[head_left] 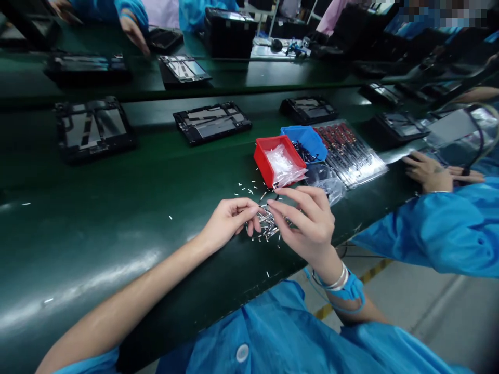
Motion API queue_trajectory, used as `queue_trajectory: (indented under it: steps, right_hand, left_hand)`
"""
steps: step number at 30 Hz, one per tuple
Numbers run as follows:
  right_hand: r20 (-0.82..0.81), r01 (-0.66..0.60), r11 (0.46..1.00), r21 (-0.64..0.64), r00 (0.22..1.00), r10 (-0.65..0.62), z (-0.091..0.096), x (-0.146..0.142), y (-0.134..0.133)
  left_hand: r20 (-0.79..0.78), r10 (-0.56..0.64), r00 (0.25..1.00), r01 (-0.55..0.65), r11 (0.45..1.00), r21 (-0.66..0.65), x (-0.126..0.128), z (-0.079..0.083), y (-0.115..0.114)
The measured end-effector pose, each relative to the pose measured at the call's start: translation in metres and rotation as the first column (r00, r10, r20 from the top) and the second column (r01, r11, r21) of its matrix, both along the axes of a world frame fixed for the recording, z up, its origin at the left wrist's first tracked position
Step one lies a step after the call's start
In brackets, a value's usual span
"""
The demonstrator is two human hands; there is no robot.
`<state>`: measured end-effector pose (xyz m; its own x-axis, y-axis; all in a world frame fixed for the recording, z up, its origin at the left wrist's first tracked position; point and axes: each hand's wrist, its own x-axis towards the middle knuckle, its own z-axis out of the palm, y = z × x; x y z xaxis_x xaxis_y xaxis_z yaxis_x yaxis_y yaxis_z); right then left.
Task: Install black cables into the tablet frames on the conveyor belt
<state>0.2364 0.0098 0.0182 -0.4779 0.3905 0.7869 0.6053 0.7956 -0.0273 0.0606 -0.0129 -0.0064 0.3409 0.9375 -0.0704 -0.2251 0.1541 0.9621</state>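
My left hand (231, 221) and my right hand (307, 218) meet over a small heap of thin silvery pins (267, 228) on the dark green belt (117, 218). The fingers of both hands are pinched together at the heap, fingertips almost touching. What each pinch holds is too small to make out. More pins lie scattered (249, 189) just beyond the hands. A blue wrist strap sits on my right wrist.
A red bin (268, 166) with clear plastic bags and a blue bin (307, 136) stand past the hands, beside a tray of red-tipped parts (351, 153). Several opened black devices (212, 122) lie along the belt. A neighbour's hand (429, 174) rests at right; other workers sit across.
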Motion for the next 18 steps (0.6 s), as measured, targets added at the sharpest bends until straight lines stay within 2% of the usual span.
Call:
queue_trajectory:
  steps: [6, 8, 10, 12, 14, 15, 16, 18]
  right_hand:
    - [-0.051, -0.023, 0.993, -0.118, 0.999, 0.017, 0.000, -0.019, -0.001]
    - [-0.042, -0.032, 0.991, -0.129, 0.999, 0.027, 0.000, -0.019, 0.005]
    - [-0.027, -0.004, 0.993, -0.118, 1.000, 0.001, -0.001, -0.012, 0.021]
    - [-0.036, 0.127, 0.986, -0.105, 0.991, -0.131, -0.003, -0.002, 0.046]
    - [-0.061, 0.345, 0.924, -0.166, 0.932, -0.358, -0.007, 0.008, 0.070]
    - [-0.057, 0.408, 0.891, -0.199, 0.903, -0.426, -0.008, 0.011, 0.079]
    - [-0.030, 0.416, 0.881, -0.223, 0.901, -0.433, -0.010, 0.011, 0.083]
    - [-0.032, 0.314, 0.924, -0.216, 0.944, -0.328, -0.011, 0.003, 0.078]
  left_hand:
    - [-0.174, 0.164, 0.971, -0.132, 0.974, 0.184, -0.004, 0.005, -0.001]
    - [-0.229, 0.175, 0.958, -0.130, 0.972, 0.197, -0.006, 0.005, 0.000]
    - [-0.207, 0.148, 0.967, -0.123, 0.984, 0.129, -0.008, 0.003, 0.004]
    - [-0.118, 0.140, 0.983, -0.139, 0.990, 0.018, -0.010, 0.000, 0.008]
    - [-0.026, 0.177, 0.984, -0.178, 0.982, -0.063, -0.013, -0.003, 0.012]
    - [0.008, 0.196, 0.980, -0.195, 0.977, -0.084, -0.013, -0.004, 0.013]
    - [0.034, 0.212, 0.977, -0.208, 0.974, -0.094, -0.014, -0.004, 0.014]
    - [0.068, 0.227, 0.972, -0.221, 0.971, -0.089, -0.014, -0.005, 0.015]
